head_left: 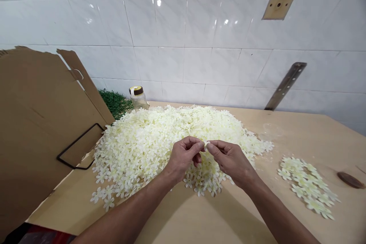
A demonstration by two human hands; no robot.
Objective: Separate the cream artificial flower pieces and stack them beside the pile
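Observation:
A big heap of pale yellow-white artificial flowers (154, 137) covers the middle of the table. Just above its front edge, my left hand (187, 156) and my right hand (228, 160) meet fingertip to fingertip. Between them is a small white artificial flower (206, 145), pinched by the thumb and forefinger of each hand. Much of this flower is covered by the fingers. To the right of my right hand lies a smaller, loose group of the same flowers (307, 187), flat on the table.
At left stands a large cardboard box (42, 129), with a black wire frame (81, 145) by it. A capped bottle (138, 98) and green artificial grass (116, 103) are behind the heap. A brown oval object (351, 180) lies far right; a metal bracket (286, 85) leans near the tiled wall.

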